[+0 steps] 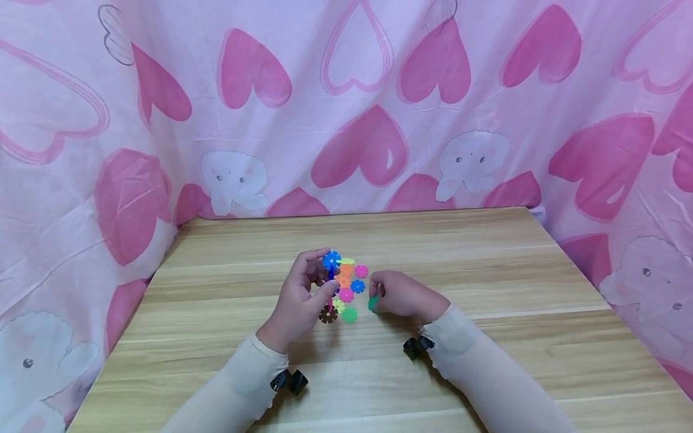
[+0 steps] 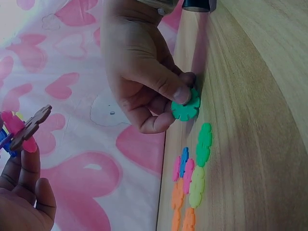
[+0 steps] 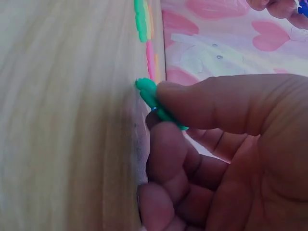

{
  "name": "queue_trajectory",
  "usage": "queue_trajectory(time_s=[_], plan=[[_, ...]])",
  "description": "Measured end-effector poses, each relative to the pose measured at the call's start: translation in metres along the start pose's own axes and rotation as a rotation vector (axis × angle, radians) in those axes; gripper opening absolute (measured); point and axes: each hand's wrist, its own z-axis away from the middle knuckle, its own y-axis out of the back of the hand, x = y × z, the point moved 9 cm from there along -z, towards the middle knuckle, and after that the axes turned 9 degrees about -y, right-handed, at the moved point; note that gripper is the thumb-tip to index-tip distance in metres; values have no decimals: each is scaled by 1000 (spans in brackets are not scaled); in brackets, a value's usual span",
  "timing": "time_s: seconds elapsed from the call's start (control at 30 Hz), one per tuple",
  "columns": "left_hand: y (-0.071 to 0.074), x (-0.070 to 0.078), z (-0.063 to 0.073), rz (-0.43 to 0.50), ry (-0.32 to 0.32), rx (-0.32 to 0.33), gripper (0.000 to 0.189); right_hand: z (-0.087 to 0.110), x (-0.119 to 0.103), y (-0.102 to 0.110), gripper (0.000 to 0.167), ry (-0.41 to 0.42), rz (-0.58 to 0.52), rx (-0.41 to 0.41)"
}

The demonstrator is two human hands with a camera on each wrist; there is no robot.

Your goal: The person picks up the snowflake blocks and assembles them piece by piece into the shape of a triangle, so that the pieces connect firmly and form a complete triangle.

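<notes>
My left hand [image 1: 295, 310] holds a joined chain of notched plastic flower discs above the table. A blue disc [image 1: 331, 260] is at its top and a brown disc [image 1: 328, 314] at its lower end; purple and pink ones show between them. To the right, my right hand [image 1: 408, 294] pinches a single green notched disc [image 2: 186, 107] between thumb and fingers, low over the wood and apart from the chain. In the right wrist view the thumb and fingertips partly cover this green disc [image 3: 149, 94].
Between the hands, loose discs lie flat on the wooden table [image 1: 460, 252]: a light green one [image 1: 349, 314], a blue one [image 1: 358, 286], pink ones [image 1: 361, 271], orange ones [image 1: 345, 279] and a yellow-green one [image 2: 196, 186]. A pink heart-patterned cloth [image 1: 357, 144] hangs behind the table.
</notes>
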Motion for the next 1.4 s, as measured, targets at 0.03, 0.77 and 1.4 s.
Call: queue_trajectory(time_s=[0.03, 0.77, 1.4], plan=[[0, 0, 0, 3, -2, 0, 59, 0, -1, 2, 18, 17, -24, 2], [-1, 7, -1, 98, -70, -22, 58, 64, -66, 55, 21, 587, -642, 195], [-19, 10, 4, 121, -5, -158, 35, 67, -75, 35, 21, 577, -570, 170]])
